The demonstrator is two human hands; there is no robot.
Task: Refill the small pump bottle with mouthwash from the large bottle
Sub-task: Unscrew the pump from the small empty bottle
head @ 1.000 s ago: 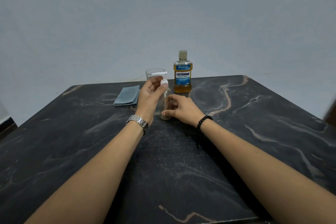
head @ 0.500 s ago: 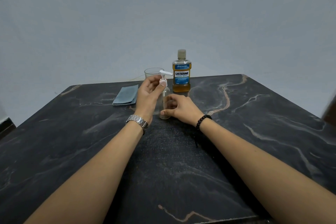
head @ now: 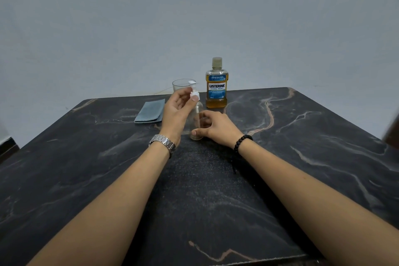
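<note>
Pinching white pump cap, clear cylindrical bottle

Clear small pump bottle stands before upright amber mouthwash bottle.

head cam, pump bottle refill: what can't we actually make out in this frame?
- Head view: whether the pump cap is unscrewed yet; the left hand pinches it and its fingers cover the neck.
- Liquid level in the small pump bottle: clear glass, partly behind the right hand.
- Glass cup: lower part hidden by the left hand; contents unclear.
- Small print on the large mouthwash bottle: too small.
- Dark object at the right edge: cut off.
</note>
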